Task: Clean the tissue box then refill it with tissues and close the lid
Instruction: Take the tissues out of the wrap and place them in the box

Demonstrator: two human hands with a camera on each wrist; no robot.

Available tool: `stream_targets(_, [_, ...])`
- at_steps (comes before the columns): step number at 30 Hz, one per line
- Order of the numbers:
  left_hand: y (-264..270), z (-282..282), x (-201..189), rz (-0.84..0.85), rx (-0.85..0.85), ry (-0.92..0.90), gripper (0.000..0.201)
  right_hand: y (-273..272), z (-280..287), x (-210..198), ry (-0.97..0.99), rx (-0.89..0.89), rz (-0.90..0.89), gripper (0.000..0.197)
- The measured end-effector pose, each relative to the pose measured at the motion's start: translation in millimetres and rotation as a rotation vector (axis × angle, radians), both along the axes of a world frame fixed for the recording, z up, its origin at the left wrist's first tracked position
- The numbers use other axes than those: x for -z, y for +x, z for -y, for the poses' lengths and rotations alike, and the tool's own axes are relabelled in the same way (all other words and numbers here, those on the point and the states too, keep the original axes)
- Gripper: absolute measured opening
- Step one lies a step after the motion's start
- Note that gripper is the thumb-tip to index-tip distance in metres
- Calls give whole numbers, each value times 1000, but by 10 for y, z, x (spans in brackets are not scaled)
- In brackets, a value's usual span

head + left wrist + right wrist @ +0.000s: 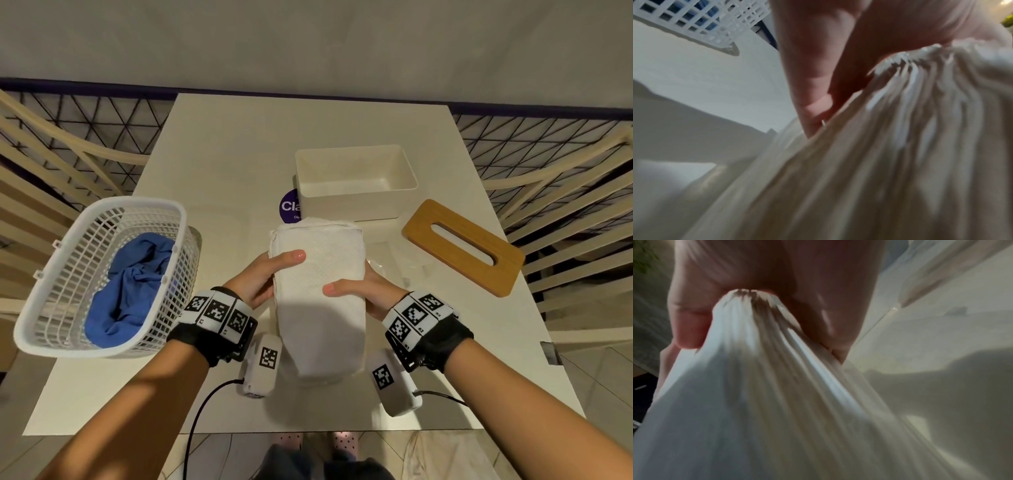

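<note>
A thick white stack of tissues (320, 287) is held above the table in front of me, its long side pointing away. My left hand (263, 274) grips its left edge, thumb on top and fingers underneath. My right hand (359, 291) grips the right edge the same way. Both wrist views show the layered tissues (879, 146) (766, 386) pinched between thumb and fingers. The open white tissue box (356, 181) stands empty just beyond the stack. Its wooden lid (462, 248) with a slot lies flat to the right of the box.
A white plastic basket (102, 277) holding a blue cloth (132, 287) sits at the table's left edge. A purple round label (289, 205) shows beside the box. Clear plastic wrap (394, 270) lies right of the stack. Chairs flank the table.
</note>
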State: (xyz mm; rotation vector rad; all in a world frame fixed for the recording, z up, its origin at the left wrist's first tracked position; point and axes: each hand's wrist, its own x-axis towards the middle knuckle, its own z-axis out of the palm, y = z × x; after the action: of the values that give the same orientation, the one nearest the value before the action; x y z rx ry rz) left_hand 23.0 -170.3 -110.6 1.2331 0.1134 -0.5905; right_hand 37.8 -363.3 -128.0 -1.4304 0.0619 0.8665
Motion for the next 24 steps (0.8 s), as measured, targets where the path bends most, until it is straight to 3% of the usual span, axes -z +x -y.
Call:
stream_targets(2, [6, 6, 1, 36, -8, 37, 90, -21, 33, -48, 32, -29, 6, 85])
stream_targets(5, [5, 3, 0, 65, -9, 54, 100, -45, 58, -93, 42, -29, 10, 79])
stream_targets(10, [-7, -1, -11, 48, 8, 28, 91, -26, 44, -110, 63, -85, 8, 64])
stream_targets(16, [-53, -21, -25, -20, 19, -3, 95, -26, -10, -2, 75, -11, 35, 95])
stream_targets(21, [-43, -51, -31, -90, -36, 2, 119, -29, 25, -7, 44, 53, 61, 74])
stream_targets(24, [-32, -23, -34, -67, -124, 54, 125, 8, 30, 23, 31, 56, 76, 90])
